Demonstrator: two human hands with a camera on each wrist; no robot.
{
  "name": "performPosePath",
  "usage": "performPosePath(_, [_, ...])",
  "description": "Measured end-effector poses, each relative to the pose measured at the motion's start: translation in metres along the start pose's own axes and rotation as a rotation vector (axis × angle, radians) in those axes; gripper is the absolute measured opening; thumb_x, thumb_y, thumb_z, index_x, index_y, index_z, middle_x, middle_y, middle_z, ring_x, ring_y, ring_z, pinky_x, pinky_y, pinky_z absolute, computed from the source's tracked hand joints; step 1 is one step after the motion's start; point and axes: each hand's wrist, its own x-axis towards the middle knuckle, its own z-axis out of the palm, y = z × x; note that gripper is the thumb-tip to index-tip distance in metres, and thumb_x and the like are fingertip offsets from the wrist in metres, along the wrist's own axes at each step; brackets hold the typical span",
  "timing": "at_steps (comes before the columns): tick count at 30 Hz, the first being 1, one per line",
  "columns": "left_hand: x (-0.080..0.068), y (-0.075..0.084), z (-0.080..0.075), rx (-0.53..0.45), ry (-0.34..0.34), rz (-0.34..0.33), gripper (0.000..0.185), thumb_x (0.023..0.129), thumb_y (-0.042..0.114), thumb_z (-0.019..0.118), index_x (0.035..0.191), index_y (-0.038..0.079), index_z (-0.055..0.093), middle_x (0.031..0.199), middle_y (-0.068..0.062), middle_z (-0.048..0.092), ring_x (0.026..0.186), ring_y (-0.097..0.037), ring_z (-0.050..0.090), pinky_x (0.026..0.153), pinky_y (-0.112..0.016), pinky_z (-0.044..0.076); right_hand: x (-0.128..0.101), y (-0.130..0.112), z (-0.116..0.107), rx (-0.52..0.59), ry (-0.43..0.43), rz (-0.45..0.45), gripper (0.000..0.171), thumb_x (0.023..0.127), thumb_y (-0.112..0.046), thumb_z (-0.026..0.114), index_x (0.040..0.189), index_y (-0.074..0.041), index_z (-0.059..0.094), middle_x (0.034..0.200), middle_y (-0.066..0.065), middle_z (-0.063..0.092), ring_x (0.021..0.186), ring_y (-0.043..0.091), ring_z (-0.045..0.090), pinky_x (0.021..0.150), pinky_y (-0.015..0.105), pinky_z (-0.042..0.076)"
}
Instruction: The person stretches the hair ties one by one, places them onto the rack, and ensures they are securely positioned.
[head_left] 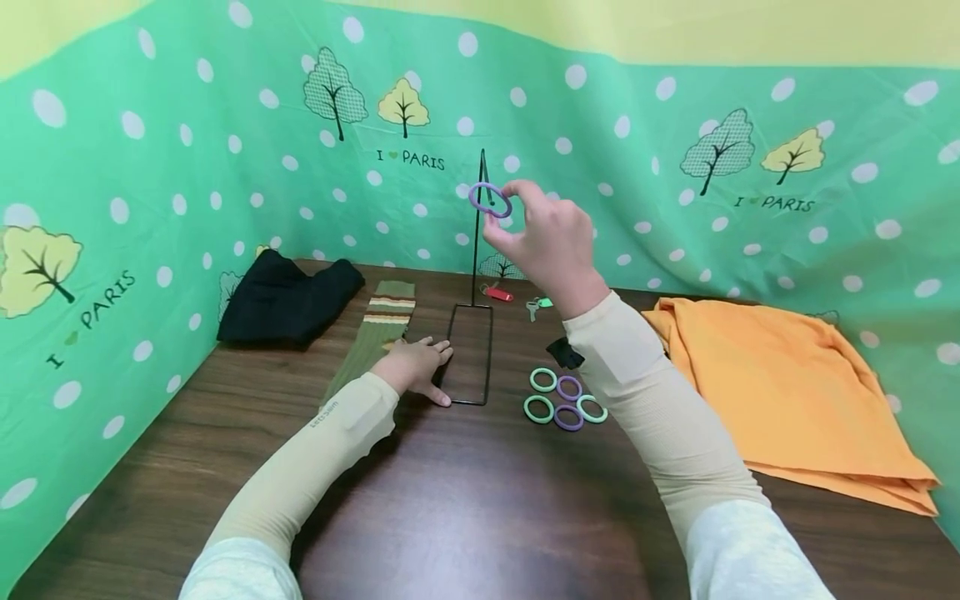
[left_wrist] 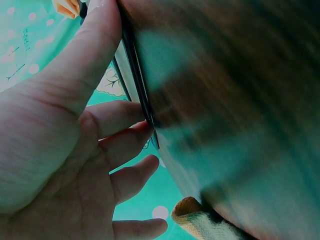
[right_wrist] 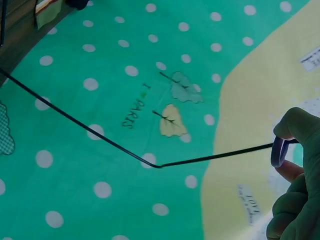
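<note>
A purple ring [head_left: 472,200] is pinched between the thumb and index finger of my right hand [head_left: 551,237], raised high over the table. The black wire stand [head_left: 475,258] has a rectangular base, a tall upright and a bent arm; the arm's tip shows within the ring's outline in the head view. In the right wrist view the wire [right_wrist: 220,156] runs up to the ring [right_wrist: 278,152]. My left hand [head_left: 412,367] lies with spread fingers at the left side of the base, thumb and fingertips touching the base wire [left_wrist: 137,75].
Several green and purple rings [head_left: 568,418] lie right of the base. A green striped sock [head_left: 392,304], black cloth [head_left: 288,296], red key tag [head_left: 498,293], key [head_left: 533,308], small black item [head_left: 565,353] and orange cloth [head_left: 795,392] surround the stand. Behind hangs a dotted curtain [head_left: 525,108].
</note>
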Motion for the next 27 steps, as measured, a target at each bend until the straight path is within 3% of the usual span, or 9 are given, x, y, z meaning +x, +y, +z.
performPosePath(8, [0.001, 0.008, 0.001, 0.015, -0.030, -0.008, 0.100, 0.072, 0.066, 0.060, 0.150, 0.019, 0.017, 0.156, 0.005, 0.011, 0.144, -0.022, 0.010, 0.108, -0.060, 0.021, 0.004, 0.015, 0.016, -0.034, -0.088, 0.095, 0.033, 0.079, -0.028, 0.065, 0.100, -0.003, 0.065, 0.045, 0.001, 0.034, 0.040, 0.016, 0.026, 0.039, 0.026, 0.018])
performPosePath(15, [0.002, 0.007, 0.000, 0.009, -0.013, 0.002, 0.100, 0.072, 0.064, 0.062, 0.150, 0.017, 0.018, 0.156, 0.004, 0.013, 0.144, -0.024, 0.011, 0.108, -0.060, 0.021, 0.000, 0.020, 0.015, -0.009, -0.216, 0.226, 0.059, 0.078, -0.043, 0.069, 0.123, -0.006, 0.057, 0.047, 0.002, 0.033, 0.042, 0.019, 0.024, 0.042, 0.027, 0.018])
performPosePath(19, [0.003, 0.005, -0.001, 0.010, -0.003, 0.000, 0.100, 0.072, 0.064, 0.062, 0.150, 0.018, 0.019, 0.156, 0.004, 0.013, 0.144, -0.025, 0.011, 0.108, -0.060, 0.021, -0.008, 0.021, 0.012, 0.095, -0.260, 0.331, 0.065, 0.075, -0.045, 0.073, 0.128, -0.013, 0.053, 0.049, 0.002, 0.031, 0.042, 0.018, 0.026, 0.042, 0.026, 0.019])
performPosePath(27, [0.002, 0.002, -0.001, 0.017, -0.021, -0.015, 0.100, 0.072, 0.065, 0.060, 0.150, 0.019, 0.017, 0.157, 0.004, 0.011, 0.144, -0.024, 0.010, 0.108, -0.059, 0.021, -0.032, 0.028, 0.007, 0.420, -0.372, 0.585, 0.061, 0.072, -0.038, 0.078, 0.127, -0.022, 0.055, 0.048, -0.003, 0.023, 0.040, 0.012, 0.020, 0.040, 0.024, 0.023])
